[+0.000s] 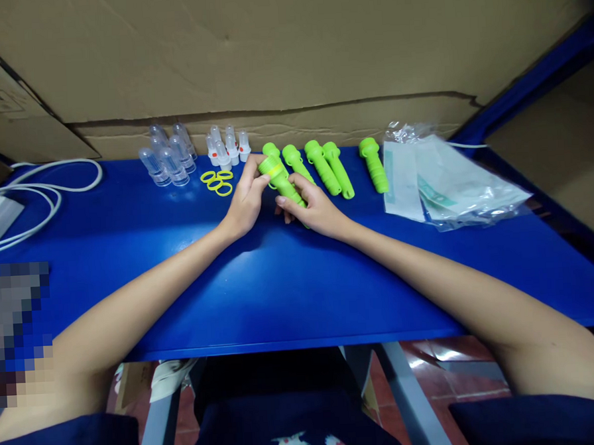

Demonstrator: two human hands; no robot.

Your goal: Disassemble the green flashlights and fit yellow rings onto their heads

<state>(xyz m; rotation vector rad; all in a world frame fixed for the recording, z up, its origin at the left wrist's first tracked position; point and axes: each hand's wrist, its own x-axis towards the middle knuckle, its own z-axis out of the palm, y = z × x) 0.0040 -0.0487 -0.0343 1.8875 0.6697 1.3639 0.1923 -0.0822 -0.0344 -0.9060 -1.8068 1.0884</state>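
Note:
Between both hands is a lime-green flashlight body (288,188), tilted with its wide end up and to the left. My left hand (246,197) closes on the wide end, where a yellow ring (273,168) sits around it. Lower down, my right hand (312,208) wraps the ribbed handle. Behind and to the right lie several similar green bodies (322,167). Loose yellow rings (224,188) rest left of my left hand. White-based clear bulb pieces (222,155) stand behind those rings, some with an orange-red dot.
Clear plastic caps (175,166) stand at the back left of the blue table (261,297). Plastic bags with printed sheets (454,181) lie at the right. A white cable (51,195) loops at the far left. Cardboard (268,51) walls the back.

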